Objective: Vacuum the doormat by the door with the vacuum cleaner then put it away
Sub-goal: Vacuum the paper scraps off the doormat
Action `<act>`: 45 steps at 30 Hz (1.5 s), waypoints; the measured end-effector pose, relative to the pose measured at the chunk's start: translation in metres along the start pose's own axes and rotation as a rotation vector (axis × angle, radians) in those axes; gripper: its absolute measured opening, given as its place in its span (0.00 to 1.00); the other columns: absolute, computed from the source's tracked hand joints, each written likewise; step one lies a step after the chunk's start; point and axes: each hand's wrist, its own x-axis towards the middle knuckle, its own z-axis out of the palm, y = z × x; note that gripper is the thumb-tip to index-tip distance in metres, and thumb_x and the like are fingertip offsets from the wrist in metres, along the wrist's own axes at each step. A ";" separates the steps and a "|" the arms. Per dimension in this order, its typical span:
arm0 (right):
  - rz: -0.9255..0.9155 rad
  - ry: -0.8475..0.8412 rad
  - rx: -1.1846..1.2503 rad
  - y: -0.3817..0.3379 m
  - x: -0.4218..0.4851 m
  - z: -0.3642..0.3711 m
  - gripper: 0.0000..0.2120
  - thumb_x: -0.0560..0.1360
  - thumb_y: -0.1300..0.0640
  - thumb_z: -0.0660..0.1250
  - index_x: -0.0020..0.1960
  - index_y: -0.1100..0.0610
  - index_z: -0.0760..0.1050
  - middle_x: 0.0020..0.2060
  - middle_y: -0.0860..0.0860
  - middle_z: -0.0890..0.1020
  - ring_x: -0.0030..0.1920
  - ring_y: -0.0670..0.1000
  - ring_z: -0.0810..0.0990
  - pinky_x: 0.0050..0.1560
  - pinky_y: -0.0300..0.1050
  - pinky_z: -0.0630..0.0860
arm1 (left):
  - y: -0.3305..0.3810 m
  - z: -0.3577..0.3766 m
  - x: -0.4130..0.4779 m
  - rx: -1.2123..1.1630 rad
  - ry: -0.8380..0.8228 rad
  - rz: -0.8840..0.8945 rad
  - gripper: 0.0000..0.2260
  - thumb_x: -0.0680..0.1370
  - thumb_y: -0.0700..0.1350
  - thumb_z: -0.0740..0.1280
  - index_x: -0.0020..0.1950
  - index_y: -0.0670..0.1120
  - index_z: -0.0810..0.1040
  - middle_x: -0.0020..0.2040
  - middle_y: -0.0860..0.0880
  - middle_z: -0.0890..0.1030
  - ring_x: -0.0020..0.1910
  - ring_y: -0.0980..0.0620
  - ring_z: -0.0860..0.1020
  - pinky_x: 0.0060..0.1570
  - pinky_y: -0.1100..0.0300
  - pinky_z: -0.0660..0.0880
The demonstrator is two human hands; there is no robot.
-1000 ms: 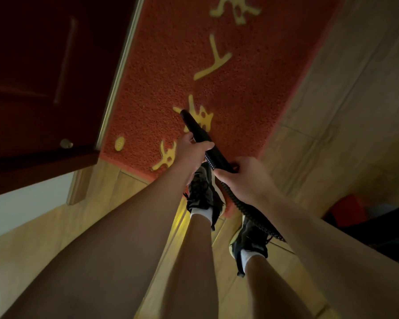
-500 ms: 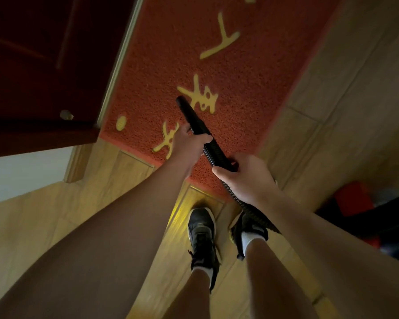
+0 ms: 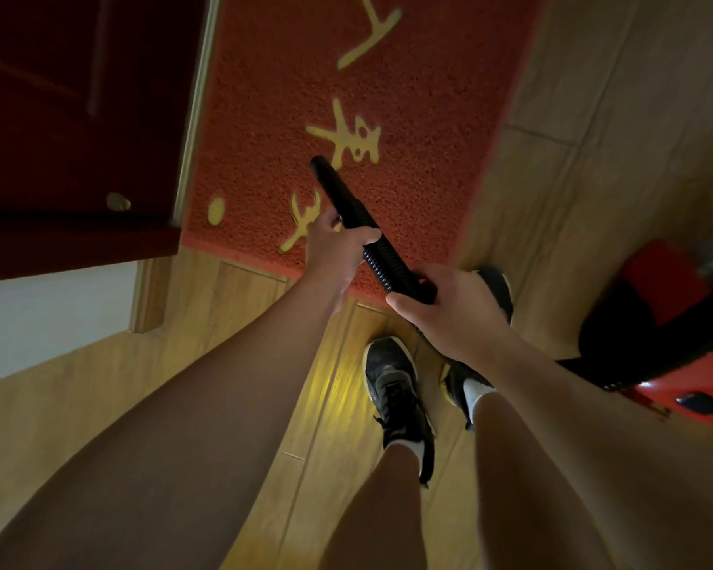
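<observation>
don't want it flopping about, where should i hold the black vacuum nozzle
Probably the smooth rigid nozzle, gripped from its left side as the left hand does: that part is stiff and slants down at the doormat. The ribbed hose behind it flexes, so the right hand just supports it.

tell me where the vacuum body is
Head view, far right edge: the red and black vacuum body sits on the wooden floor, right of the right hand, off the doormat.
</observation>
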 end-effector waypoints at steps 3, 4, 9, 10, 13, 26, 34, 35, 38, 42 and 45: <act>0.026 0.023 -0.010 0.008 -0.020 0.000 0.15 0.75 0.40 0.69 0.52 0.50 0.78 0.34 0.46 0.80 0.33 0.44 0.79 0.34 0.48 0.78 | -0.008 0.006 -0.012 -0.004 -0.017 0.021 0.30 0.63 0.47 0.75 0.66 0.47 0.78 0.59 0.47 0.83 0.56 0.46 0.82 0.63 0.43 0.78; 0.031 0.031 0.000 0.012 -0.027 0.001 0.15 0.75 0.40 0.69 0.53 0.50 0.78 0.34 0.46 0.80 0.34 0.45 0.80 0.36 0.50 0.78 | -0.012 0.008 -0.016 -0.005 -0.018 0.026 0.29 0.64 0.46 0.75 0.65 0.46 0.78 0.59 0.46 0.83 0.55 0.46 0.82 0.60 0.45 0.78; 0.060 0.024 0.008 0.032 -0.053 0.003 0.15 0.74 0.40 0.70 0.55 0.48 0.78 0.33 0.45 0.80 0.32 0.43 0.79 0.31 0.45 0.76 | -0.034 0.020 -0.033 -0.016 -0.028 0.028 0.30 0.62 0.48 0.78 0.64 0.47 0.79 0.61 0.46 0.83 0.60 0.42 0.82 0.65 0.41 0.76; 0.060 0.021 0.000 0.037 -0.057 0.003 0.16 0.74 0.39 0.70 0.56 0.47 0.78 0.32 0.45 0.80 0.32 0.42 0.79 0.30 0.43 0.74 | -0.039 0.022 -0.034 -0.019 -0.030 0.030 0.32 0.61 0.50 0.78 0.65 0.48 0.79 0.61 0.47 0.83 0.60 0.42 0.82 0.65 0.39 0.76; 0.054 0.007 -0.002 0.051 -0.067 0.004 0.16 0.74 0.39 0.69 0.57 0.47 0.79 0.32 0.44 0.79 0.32 0.42 0.78 0.28 0.38 0.68 | -0.049 0.026 -0.044 -0.021 -0.026 0.039 0.33 0.62 0.49 0.79 0.66 0.46 0.79 0.63 0.46 0.82 0.62 0.43 0.81 0.66 0.38 0.76; 0.030 -0.013 0.040 0.133 -0.136 -0.012 0.18 0.74 0.37 0.69 0.57 0.47 0.78 0.32 0.46 0.81 0.32 0.44 0.80 0.34 0.52 0.80 | -0.099 0.093 -0.105 0.044 -0.027 0.087 0.28 0.74 0.38 0.77 0.73 0.45 0.73 0.67 0.47 0.79 0.63 0.44 0.80 0.63 0.44 0.79; 0.043 -0.026 0.112 0.203 -0.184 -0.025 0.12 0.73 0.37 0.69 0.48 0.43 0.75 0.33 0.44 0.80 0.34 0.43 0.78 0.32 0.42 0.74 | -0.134 0.153 -0.150 0.111 -0.049 0.127 0.34 0.69 0.41 0.78 0.74 0.45 0.73 0.67 0.47 0.79 0.61 0.46 0.81 0.62 0.43 0.80; 0.042 -0.027 0.110 0.210 -0.189 -0.027 0.12 0.73 0.37 0.69 0.48 0.43 0.75 0.34 0.44 0.80 0.34 0.42 0.79 0.33 0.41 0.73 | -0.138 0.158 -0.155 0.113 -0.049 0.130 0.36 0.67 0.43 0.78 0.74 0.45 0.72 0.68 0.47 0.78 0.62 0.46 0.81 0.61 0.43 0.80; 0.052 -0.026 0.093 0.227 -0.203 -0.036 0.12 0.74 0.38 0.70 0.51 0.44 0.76 0.36 0.43 0.81 0.36 0.42 0.79 0.34 0.43 0.77 | -0.153 0.175 -0.167 0.099 -0.038 0.129 0.40 0.64 0.46 0.77 0.75 0.46 0.71 0.69 0.48 0.78 0.64 0.47 0.80 0.63 0.44 0.79; 0.086 -0.032 0.080 0.253 -0.221 -0.042 0.14 0.73 0.37 0.70 0.52 0.45 0.76 0.35 0.44 0.81 0.34 0.42 0.79 0.35 0.47 0.80 | -0.167 0.198 -0.186 0.112 -0.045 0.133 0.34 0.67 0.43 0.77 0.72 0.49 0.72 0.66 0.52 0.78 0.64 0.48 0.79 0.66 0.43 0.77; 0.111 -0.004 0.090 0.273 -0.229 -0.046 0.17 0.72 0.36 0.70 0.55 0.45 0.79 0.37 0.44 0.82 0.38 0.43 0.81 0.40 0.51 0.81 | -0.176 0.218 -0.194 0.130 -0.058 0.146 0.30 0.70 0.38 0.76 0.71 0.48 0.73 0.63 0.52 0.79 0.61 0.45 0.80 0.63 0.40 0.78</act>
